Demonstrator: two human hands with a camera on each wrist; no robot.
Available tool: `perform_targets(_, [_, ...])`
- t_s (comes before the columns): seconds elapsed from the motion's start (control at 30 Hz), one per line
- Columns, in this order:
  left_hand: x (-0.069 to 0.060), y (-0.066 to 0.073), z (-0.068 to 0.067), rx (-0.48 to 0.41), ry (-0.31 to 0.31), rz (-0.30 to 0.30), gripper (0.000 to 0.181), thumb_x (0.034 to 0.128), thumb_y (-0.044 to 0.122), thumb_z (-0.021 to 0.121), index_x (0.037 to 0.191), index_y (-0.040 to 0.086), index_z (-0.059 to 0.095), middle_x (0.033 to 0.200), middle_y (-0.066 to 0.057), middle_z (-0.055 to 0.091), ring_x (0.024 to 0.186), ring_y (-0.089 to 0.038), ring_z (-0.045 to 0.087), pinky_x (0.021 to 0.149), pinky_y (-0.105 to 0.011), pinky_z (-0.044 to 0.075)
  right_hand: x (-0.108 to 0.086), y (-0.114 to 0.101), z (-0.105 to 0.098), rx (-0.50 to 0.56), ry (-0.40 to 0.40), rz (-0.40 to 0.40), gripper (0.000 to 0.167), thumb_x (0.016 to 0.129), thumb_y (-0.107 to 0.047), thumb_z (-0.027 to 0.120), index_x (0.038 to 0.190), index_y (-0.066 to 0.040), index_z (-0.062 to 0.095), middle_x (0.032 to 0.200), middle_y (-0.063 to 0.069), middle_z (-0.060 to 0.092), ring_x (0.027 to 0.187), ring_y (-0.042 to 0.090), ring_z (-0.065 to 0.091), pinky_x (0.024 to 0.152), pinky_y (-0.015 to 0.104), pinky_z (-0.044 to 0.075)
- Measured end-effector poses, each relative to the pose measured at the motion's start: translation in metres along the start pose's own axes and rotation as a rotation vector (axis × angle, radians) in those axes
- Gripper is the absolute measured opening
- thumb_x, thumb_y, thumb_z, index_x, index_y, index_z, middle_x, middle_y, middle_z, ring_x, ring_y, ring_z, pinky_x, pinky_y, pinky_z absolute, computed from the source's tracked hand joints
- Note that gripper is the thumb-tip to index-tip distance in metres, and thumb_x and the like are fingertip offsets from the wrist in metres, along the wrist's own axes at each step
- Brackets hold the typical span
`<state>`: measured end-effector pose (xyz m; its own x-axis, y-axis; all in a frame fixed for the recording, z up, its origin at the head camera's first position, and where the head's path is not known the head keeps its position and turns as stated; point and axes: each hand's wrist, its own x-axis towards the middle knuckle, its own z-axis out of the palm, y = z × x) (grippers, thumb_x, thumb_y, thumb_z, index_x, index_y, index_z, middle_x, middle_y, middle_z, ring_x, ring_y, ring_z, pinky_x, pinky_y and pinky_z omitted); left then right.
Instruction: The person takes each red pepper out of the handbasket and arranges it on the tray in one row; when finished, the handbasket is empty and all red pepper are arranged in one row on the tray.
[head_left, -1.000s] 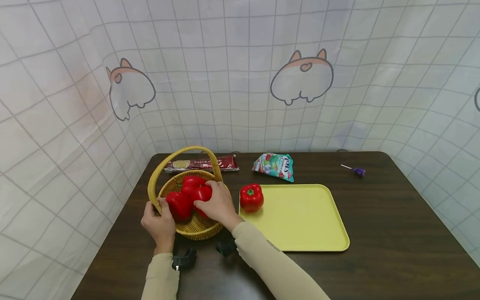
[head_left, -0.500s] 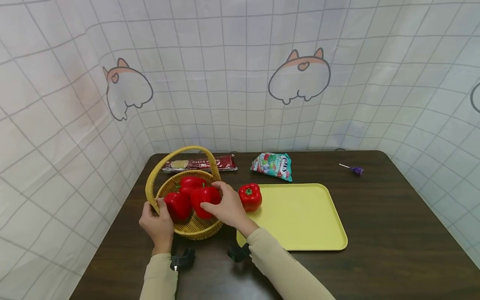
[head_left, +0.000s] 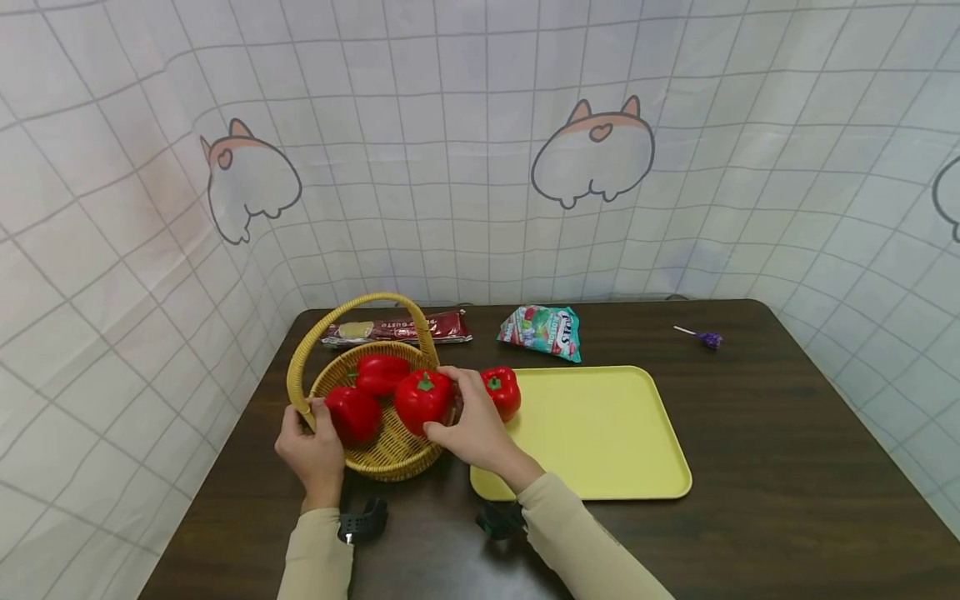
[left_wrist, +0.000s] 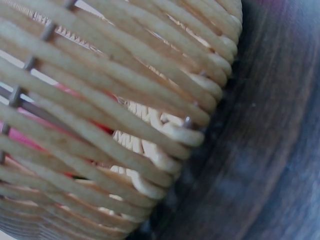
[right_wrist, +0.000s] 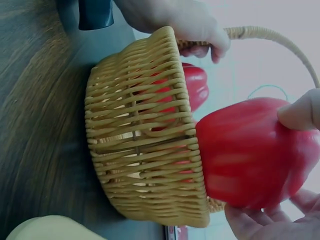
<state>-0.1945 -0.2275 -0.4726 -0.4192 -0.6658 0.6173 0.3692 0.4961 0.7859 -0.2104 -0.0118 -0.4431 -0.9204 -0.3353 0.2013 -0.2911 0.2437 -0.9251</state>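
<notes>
My right hand (head_left: pixel 477 427) grips a red bell pepper (head_left: pixel 423 402) at the right rim of a yellow wicker basket (head_left: pixel 397 468). In the right wrist view that pepper (right_wrist: pixel 250 155) stands mostly above the rim, with thumb and fingers on opposite sides. Two more red bell peppers lie inside, one at the left (head_left: pixel 352 416) and one at the back (head_left: pixel 381 375). My left hand (head_left: pixel 311 446) holds the basket by the base of its handle on the left. The left wrist view has only the woven side (left_wrist: pixel 100 100) close up; the left hand is hidden there.
A yellow tray (head_left: pixel 600 433) lies right of the basket, with another red bell pepper (head_left: pixel 504 393) at its back left corner. Behind are a long dark-red snack packet (head_left: pixel 442 327) and a teal snack bag (head_left: pixel 542 331). A purple lollipop (head_left: pixel 708 339) lies at back right.
My right hand has lifted its bell pepper from among the others and moved it right to the basket's rim. The left hand keeps its hold; the view has shifted slightly.
</notes>
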Motion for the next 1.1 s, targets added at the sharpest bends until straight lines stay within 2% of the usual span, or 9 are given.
perform_targets(0.13, [0.0, -0.003, 0.0, 0.001, -0.005, -0.001, 0.021, 0.0934, 0.006, 0.061, 0.092, -0.014, 0.062, 0.078, -0.023, 0.063, 0.069, 0.003, 0.048, 0.063, -0.016, 0.038, -0.004, 0.004, -0.003, 0.006, 0.008, -0.032, 0.078, 0.076, -0.015, 0.081, 0.142, -0.014, 0.04, 0.133, 0.003, 0.045, 0.119, 0.021, 0.048, 0.095, 0.047, 0.048])
perform_targets(0.3, [0.0, -0.003, 0.001, -0.001, -0.002, 0.005, 0.021, 0.0934, 0.007, 0.061, 0.092, -0.014, 0.062, 0.078, -0.022, 0.063, 0.069, 0.003, 0.049, 0.063, -0.016, 0.037, -0.009, 0.01, -0.009, 0.007, 0.023, -0.049, 0.074, 0.078, -0.023, 0.082, 0.14, -0.016, 0.044, 0.133, 0.0, 0.049, 0.116, 0.02, 0.05, 0.091, 0.043, 0.05])
perform_targets(0.47, [0.0, -0.003, 0.001, 0.0, -0.001, 0.007, 0.023, 0.0941, 0.009, 0.061, 0.093, -0.014, 0.063, 0.08, -0.024, 0.064, 0.071, 0.003, 0.049, 0.064, -0.017, 0.038, -0.014, 0.016, -0.015, 0.054, 0.028, -0.076, 0.075, 0.079, -0.017, 0.081, 0.142, -0.017, 0.042, 0.135, 0.0, 0.049, 0.12, 0.023, 0.05, 0.095, 0.046, 0.049])
perform_targets(0.57, [0.0, -0.003, 0.001, 0.0, -0.002, 0.002, 0.023, 0.0944, 0.009, 0.06, 0.093, -0.014, 0.063, 0.081, -0.024, 0.064, 0.071, 0.003, 0.05, 0.064, -0.018, 0.038, -0.018, 0.016, -0.019, 0.111, 0.044, -0.094, 0.077, 0.079, -0.009, 0.079, 0.144, -0.012, 0.038, 0.138, 0.005, 0.048, 0.122, 0.026, 0.05, 0.097, 0.047, 0.047])
perform_targets(0.77, [-0.001, -0.004, 0.001, -0.002, 0.008, 0.004, 0.021, 0.0936, 0.008, 0.061, 0.091, -0.013, 0.063, 0.08, -0.023, 0.064, 0.07, 0.005, 0.05, 0.063, -0.015, 0.038, -0.026, 0.014, -0.031, 0.219, 0.086, -0.119, 0.075, 0.081, -0.005, 0.077, 0.144, -0.011, 0.037, 0.138, 0.007, 0.047, 0.118, 0.029, 0.054, 0.092, 0.047, 0.05])
perform_targets(0.9, [0.0, -0.004, 0.001, 0.007, 0.009, 0.004, 0.021, 0.0934, 0.008, 0.061, 0.091, -0.013, 0.063, 0.079, -0.024, 0.064, 0.069, 0.005, 0.049, 0.062, -0.015, 0.037, -0.036, -0.002, -0.046, 0.237, 0.123, -0.108, 0.071, 0.085, -0.003, 0.073, 0.145, -0.002, 0.035, 0.139, 0.016, 0.045, 0.115, 0.037, 0.055, 0.09, 0.05, 0.051])
perform_targets(0.97, [0.0, -0.003, 0.001, 0.011, 0.008, 0.005, 0.021, 0.0933, 0.008, 0.061, 0.091, -0.013, 0.063, 0.078, -0.023, 0.064, 0.068, 0.005, 0.048, 0.062, -0.015, 0.037, -0.039, 0.0, -0.052, 0.227, 0.152, -0.11, 0.071, 0.086, -0.003, 0.072, 0.146, -0.002, 0.034, 0.139, 0.017, 0.045, 0.116, 0.038, 0.054, 0.089, 0.047, 0.052])
perform_targets(1.1, [0.0, -0.003, 0.001, 0.01, 0.005, 0.003, 0.021, 0.0935, 0.008, 0.061, 0.091, -0.013, 0.063, 0.078, -0.023, 0.063, 0.068, 0.005, 0.048, 0.062, -0.015, 0.037, -0.041, 0.019, -0.06, 0.207, 0.221, -0.132, 0.07, 0.086, -0.003, 0.071, 0.146, -0.005, 0.035, 0.137, 0.016, 0.045, 0.118, 0.035, 0.05, 0.089, 0.036, 0.052])
